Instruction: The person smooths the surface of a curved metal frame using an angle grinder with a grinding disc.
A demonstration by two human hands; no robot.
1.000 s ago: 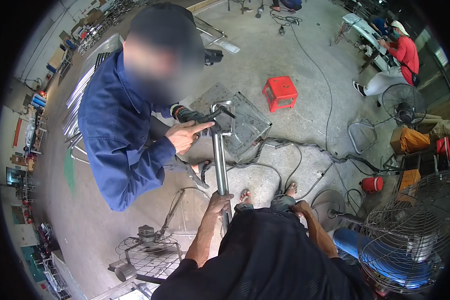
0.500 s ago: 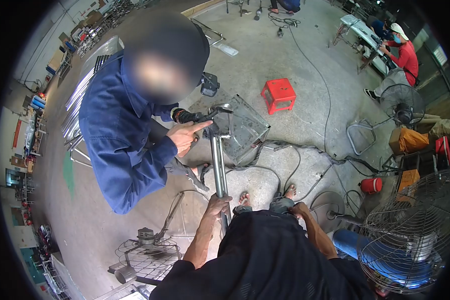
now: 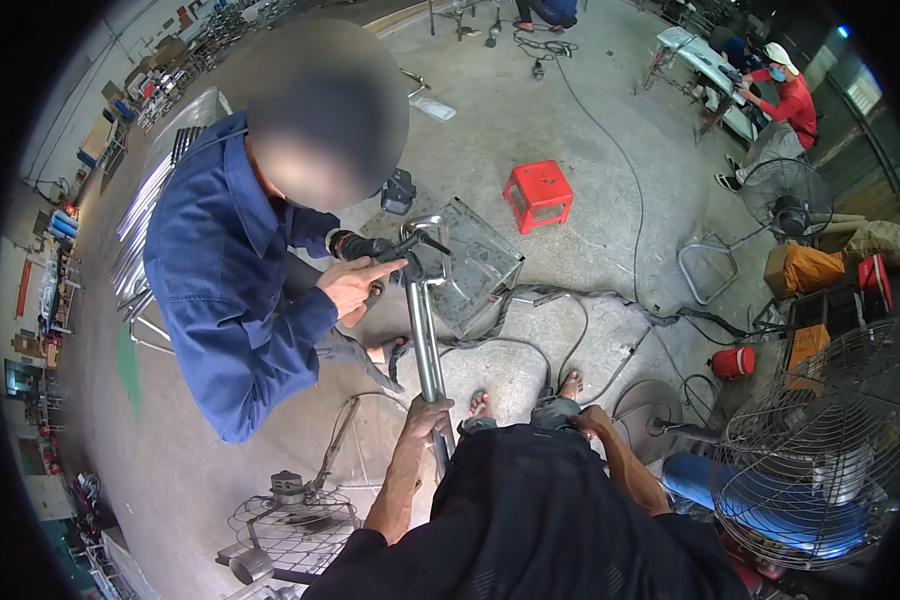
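Grey concrete floor (image 3: 570,110) spreads through a workshop whose edges curve into darkness, the goods along the left wall (image 3: 40,230) too small to make out. A red plastic stool (image 3: 538,196) stands near a stained metal plate (image 3: 480,265), partly covered from sight by the upper end of a bent metal tube frame (image 3: 425,345). Low on that frame the left hand (image 3: 427,416) is clamped; past it, the tubes vanish behind the wearer's black shirt (image 3: 540,510). The right hand (image 3: 592,422) lies by the trouser leg (image 3: 555,412), fingers mostly concealed, so I cannot tell whether they are curled closed. At the frame's upper end are the gloved hand (image 3: 356,246) and pointing bare hand (image 3: 350,287) of a co-worker in a blue jacket (image 3: 225,300); a dark tool (image 3: 410,243) there is hard to identify. Lower right, a fan (image 3: 820,450) partly hides a blue cylinder (image 3: 690,480).
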